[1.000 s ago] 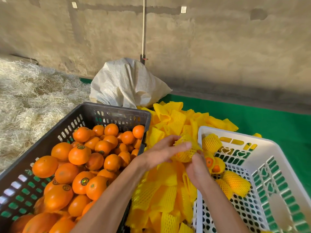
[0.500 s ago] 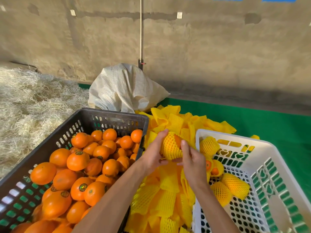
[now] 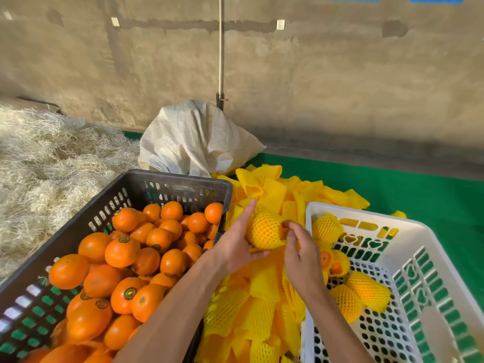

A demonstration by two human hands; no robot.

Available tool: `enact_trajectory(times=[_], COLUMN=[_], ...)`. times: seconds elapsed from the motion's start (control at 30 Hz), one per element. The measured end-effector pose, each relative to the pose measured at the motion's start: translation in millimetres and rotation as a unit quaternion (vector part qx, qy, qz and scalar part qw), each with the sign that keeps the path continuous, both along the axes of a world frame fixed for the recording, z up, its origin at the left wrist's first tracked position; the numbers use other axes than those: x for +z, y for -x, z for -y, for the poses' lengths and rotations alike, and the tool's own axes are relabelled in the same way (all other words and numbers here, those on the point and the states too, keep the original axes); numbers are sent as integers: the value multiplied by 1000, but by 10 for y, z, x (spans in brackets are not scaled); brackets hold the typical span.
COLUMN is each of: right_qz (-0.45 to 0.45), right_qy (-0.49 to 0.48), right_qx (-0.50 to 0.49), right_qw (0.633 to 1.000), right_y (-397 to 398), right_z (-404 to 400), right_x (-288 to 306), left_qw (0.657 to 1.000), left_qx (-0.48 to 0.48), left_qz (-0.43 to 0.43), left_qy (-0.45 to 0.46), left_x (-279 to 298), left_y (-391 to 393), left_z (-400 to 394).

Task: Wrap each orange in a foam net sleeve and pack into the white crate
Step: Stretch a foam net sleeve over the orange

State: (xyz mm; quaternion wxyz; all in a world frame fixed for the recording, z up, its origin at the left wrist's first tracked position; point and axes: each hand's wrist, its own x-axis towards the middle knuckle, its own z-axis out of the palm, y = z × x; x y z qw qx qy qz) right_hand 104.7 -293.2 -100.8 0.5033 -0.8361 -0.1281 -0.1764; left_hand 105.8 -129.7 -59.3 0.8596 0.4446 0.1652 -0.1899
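Note:
An orange in a yellow foam net sleeve [image 3: 265, 230] is held between both hands above the pile of loose sleeves [image 3: 262, 310]. My left hand [image 3: 235, 244] cups it from the left and below, thumb under it, fingers stretched up along its side. My right hand [image 3: 298, 250] pinches the sleeve's right end with its fingertips. The white crate [image 3: 445, 247] on the right holds several wrapped oranges [image 3: 366, 290] at its far left side. The black crate [image 3: 167, 182] on the left is full of bare oranges [image 3: 120, 252].
A white woven sack [image 3: 193, 142] lies behind the black crate against the concrete wall. Straw [image 3: 47, 163] covers the floor at the left. A green mat [image 3: 392, 184] lies under the crates and extends right. More yellow sleeves [image 3: 272, 189] are heaped behind my hands.
The sleeve has been drawn further over the orange, which now lies on its side in my left palm. My right hand has shifted to the sleeve's right end.

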Motion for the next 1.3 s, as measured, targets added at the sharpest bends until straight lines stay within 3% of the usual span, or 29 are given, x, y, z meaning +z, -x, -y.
enact_trajectory(times=[0.2, 0.27, 0.37, 0.5, 0.6, 0.7, 0.73, 0.77, 0.83, 0.87, 0.9, 0.97, 1.03, 1.1, 1.2, 1.3], right_qz=[182, 226, 280, 304, 279, 242, 223, 194, 117, 80, 50, 8, -5, -7, -29, 18], right_qy=[-8, -34, -13, 101, 114, 109, 118, 134, 199, 240, 276, 333, 382, 396, 363, 219], right_qx=[-156, -156, -128, -116, -101, -90, -83, -73, -56, -54, -58, -67, -66, -70, -74, -80], right_qw=[971, 961, 951, 940, 948, 960, 964, 969, 971, 966, 958, 940, 922, 915, 929, 972], right_y=[42, 39, 66, 96, 106, 110, 106, 104, 97, 85, 71, 54, 48, 48, 38, 66], right_z=[9, 29, -1, -118, -173, -167, -161, -154, -139, -132, -123, -104, -106, -117, -124, -128], right_x=[155, 215, 260, 206, 145, 90, 73, 51, -14, -55, -99, -166, -197, -204, -148, -71], left_qw=[998, 994, 983, 957, 942, 932, 906, 856, 729, 684, 660, 643, 635, 649, 715, 793], left_qx=[-23, -23, -98, -172, -195, -115, -69, -37, -63, -103, -144, -198, -221, -240, -180, 10], left_qz=[64, 92, 140, 199, 244, 271, 289, 306, 305, 276, 237, 181, 169, 161, 198, 248], left_qy=[-10, -46, -70, -122, -127, -209, -300, -415, -610, -667, -698, -717, -720, -704, -646, -557], left_x=[-8, -27, -14, -59, -43, -29, -53, -90, -176, -211, -230, -254, -273, -288, -307, -229], left_y=[15, 23, 84, 142, 149, 127, 105, 85, 62, 62, 69, 83, 85, 91, 64, 2], left_z=[135, 161, 235, 320, 280, 283, 267, 236, 141, 90, 52, 35, 47, 55, 43, 35])
